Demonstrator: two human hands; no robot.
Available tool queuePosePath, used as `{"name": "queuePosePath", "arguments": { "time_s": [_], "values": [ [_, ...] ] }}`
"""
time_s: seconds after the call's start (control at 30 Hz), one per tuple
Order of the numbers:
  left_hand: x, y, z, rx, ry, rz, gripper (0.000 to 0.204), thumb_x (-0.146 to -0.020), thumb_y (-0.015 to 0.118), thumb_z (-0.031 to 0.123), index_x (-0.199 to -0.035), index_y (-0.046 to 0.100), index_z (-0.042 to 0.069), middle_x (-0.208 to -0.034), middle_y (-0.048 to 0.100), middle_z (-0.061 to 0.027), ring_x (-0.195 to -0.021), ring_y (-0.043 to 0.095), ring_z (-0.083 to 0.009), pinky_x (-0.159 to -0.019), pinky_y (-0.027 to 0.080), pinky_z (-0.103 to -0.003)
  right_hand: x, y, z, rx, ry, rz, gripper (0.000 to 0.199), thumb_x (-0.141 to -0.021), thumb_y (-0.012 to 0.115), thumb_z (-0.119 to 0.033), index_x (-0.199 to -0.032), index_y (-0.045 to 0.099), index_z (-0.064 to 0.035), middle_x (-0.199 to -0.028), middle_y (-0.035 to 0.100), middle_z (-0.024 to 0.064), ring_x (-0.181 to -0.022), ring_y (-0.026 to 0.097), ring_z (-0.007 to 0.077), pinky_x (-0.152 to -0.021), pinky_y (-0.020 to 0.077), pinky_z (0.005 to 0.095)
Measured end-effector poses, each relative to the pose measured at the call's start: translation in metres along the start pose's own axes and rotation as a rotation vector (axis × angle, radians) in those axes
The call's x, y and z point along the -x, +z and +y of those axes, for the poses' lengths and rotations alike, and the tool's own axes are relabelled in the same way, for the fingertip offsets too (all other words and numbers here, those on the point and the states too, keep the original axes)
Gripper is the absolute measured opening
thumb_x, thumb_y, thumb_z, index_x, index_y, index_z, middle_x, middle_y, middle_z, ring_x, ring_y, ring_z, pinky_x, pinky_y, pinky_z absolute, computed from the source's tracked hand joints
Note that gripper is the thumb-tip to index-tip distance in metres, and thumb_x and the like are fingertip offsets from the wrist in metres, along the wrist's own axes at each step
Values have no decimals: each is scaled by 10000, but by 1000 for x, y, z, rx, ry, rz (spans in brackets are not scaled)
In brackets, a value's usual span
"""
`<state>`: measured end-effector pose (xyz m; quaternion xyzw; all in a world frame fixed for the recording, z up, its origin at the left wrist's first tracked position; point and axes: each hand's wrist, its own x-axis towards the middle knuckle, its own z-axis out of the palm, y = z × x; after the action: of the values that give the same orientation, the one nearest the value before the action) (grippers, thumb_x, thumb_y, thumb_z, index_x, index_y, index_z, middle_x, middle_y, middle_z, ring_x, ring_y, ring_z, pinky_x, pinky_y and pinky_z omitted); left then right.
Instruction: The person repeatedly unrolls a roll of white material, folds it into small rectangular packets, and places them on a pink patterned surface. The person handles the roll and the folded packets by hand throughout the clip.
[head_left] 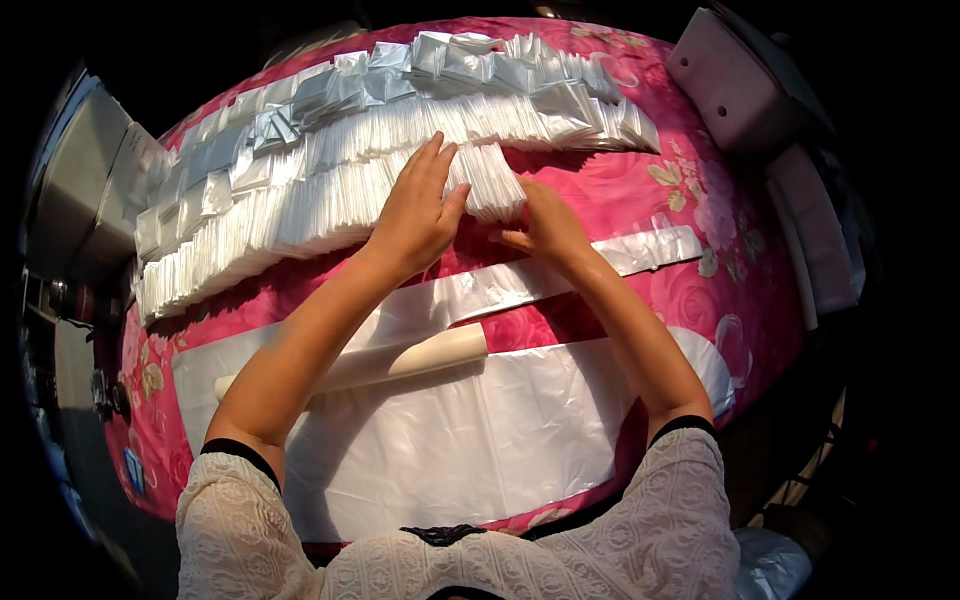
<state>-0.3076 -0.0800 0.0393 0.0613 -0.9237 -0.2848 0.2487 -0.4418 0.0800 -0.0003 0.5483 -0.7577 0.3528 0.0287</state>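
Observation:
A short stack of folded white plastic sheets [490, 185] stands on edge between my hands, at the right end of the nearest row of folded sheets [325, 208]. My left hand [418, 205] lies with its fingers stretched along the end of that row, its thumb apart and close to the stack's left side. Cupped round the stack's right end is my right hand [545, 222]; its thumb reaches left below the stack, and its other fingers are partly hidden behind it. A flattened strip of white plastic [655, 250] lies under my right wrist.
More rows of folded sheets [430, 120] stretch across the far side of the pink flowered tablecloth [590, 180]. Nearer me, a cream tube [430, 353] rests on a wide white plastic sheet [470, 430]. Boxes [85, 185] stand at the left edge, and a pale box [735, 85] at the far right.

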Motion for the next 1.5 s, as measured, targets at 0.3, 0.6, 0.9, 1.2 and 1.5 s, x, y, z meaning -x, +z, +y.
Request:
{"name": "queuePosePath", "arguments": {
  "time_s": [0.3,0.6,0.9,1.2,1.5],
  "values": [
    [3,16,-38,-328,89,-230,641,-886,462,329,-1347,260,-69,-1411,230,-273,-1321,214,-394,-1063,159,-519,-32,30,12,224,36,80,759,-572,811,-269,-1203,469,-25,-1024,575,136,-950,542,315,-807,451,391],
    [16,12,-30,-324,66,-160,762,-862,497,406,-1383,181,-52,-1449,148,-249,-1353,108,-397,-1084,110,-497,-28,26,13,205,54,28,773,-614,787,-345,-1219,451,-1,-1094,552,169,-1001,527,336,-856,437,394],
    [164,-95,14,-70,171,-108,751,-829,559,351,-1382,209,-17,-1417,257,-217,-1318,208,-399,-1072,171,-485,38,-1,-124,-51,-67,39,488,-729,705,-235,-1126,540,-4,-1068,567,152,-1037,503,320,-906,401,400],
    [303,-97,64,39,97,-250,729,-772,647,263,-1329,295,-49,-1387,288,-222,-1290,255,-392,-1061,237,-456,94,40,-199,254,-203,-317,527,-689,691,-191,-1175,525,-78,-941,574,110,-875,545,288,-763,469,367],
    [343,-82,74,-44,-48,-225,765,-830,572,400,-1385,227,3,-1443,124,-255,-1331,129,-423,-1081,176,-467,152,18,-262,243,111,-799,665,-779,640,-387,-1313,392,-76,-836,616,164,-778,600,321,-697,472,400]
  ]
}}
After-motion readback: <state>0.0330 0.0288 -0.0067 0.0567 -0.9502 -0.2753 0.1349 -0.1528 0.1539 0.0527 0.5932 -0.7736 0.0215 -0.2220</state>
